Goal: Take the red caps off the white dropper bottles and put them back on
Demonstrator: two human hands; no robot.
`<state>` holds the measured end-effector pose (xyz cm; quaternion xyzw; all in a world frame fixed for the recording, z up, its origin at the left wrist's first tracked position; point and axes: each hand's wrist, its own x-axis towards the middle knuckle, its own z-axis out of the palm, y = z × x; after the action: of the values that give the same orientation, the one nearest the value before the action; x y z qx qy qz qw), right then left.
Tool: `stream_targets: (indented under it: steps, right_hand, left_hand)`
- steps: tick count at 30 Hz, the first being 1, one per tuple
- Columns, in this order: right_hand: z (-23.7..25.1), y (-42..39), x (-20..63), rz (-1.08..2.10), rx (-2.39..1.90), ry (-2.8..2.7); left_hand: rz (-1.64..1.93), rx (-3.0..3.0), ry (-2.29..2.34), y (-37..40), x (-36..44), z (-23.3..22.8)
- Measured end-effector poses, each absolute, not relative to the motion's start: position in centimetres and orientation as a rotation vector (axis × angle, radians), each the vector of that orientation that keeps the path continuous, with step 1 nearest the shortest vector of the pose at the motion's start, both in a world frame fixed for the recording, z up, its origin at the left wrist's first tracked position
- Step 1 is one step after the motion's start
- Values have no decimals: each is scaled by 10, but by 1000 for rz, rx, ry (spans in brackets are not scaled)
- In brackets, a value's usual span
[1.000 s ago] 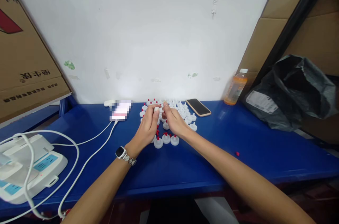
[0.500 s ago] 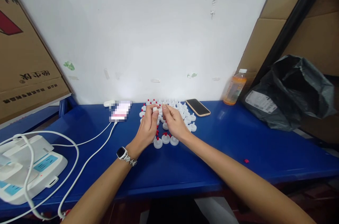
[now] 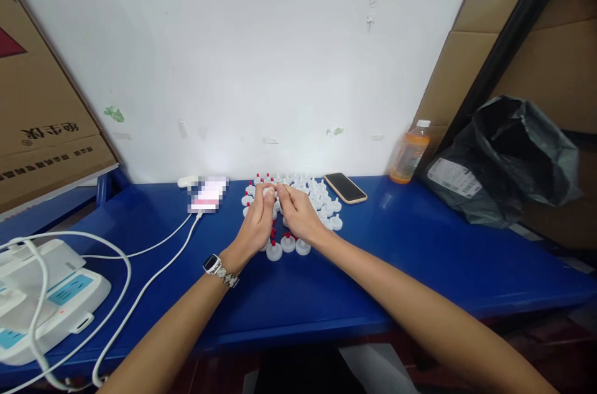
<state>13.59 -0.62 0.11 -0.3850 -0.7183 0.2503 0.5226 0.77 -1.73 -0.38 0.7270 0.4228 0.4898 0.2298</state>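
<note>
The left hand (image 3: 256, 227) and right hand (image 3: 298, 217) met at the middle of the tabletop (image 3: 420, 257), fingertips together. The left grip was pinched narrow on a small white cap (image 3: 267, 192); the right grip was pinched narrow too, its fingertips touching the left's, but whether it held anything could not be told. A watch (image 3: 213, 265) sat on the left wrist.

Both hands hovered over a cluster of caps (image 3: 321, 201), white with some red-tipped, standing on the tabletop. Three of them lay in a row just at 6 o'clock of the hands, and the rest spread from 12 to 3 o'clock.

At 2 o'clock of the cluster, just beside it, a phone (image 3: 346, 187) lay face up. Farther at 2 o'clock stood an orange bottle (image 3: 409, 153) near the wall, and at 3 o'clock a black bag (image 3: 508, 164) leaned against cardboard (image 3: 476, 40).

At 9 o'clock of the hands a second phone (image 3: 208, 194) lay with a white cable (image 3: 153, 270) running to a power strip (image 3: 41, 301) at 8 o'clock. A box (image 3: 41, 120) stood at 10 o'clock.
</note>
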Motion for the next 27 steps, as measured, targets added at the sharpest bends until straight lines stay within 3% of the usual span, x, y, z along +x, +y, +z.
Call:
stream_targets:
  steps: [15, 27]
  right_hand:
    - [-1, 22, 156, 617, -866, -1822]
    - [14, 59, 144, 695, -683, -1999]
  left_hand:
    - [1171, 2166, 1249, -5, -5, -3]
    - [1225, 2219, 1377, 4, -19, -10]
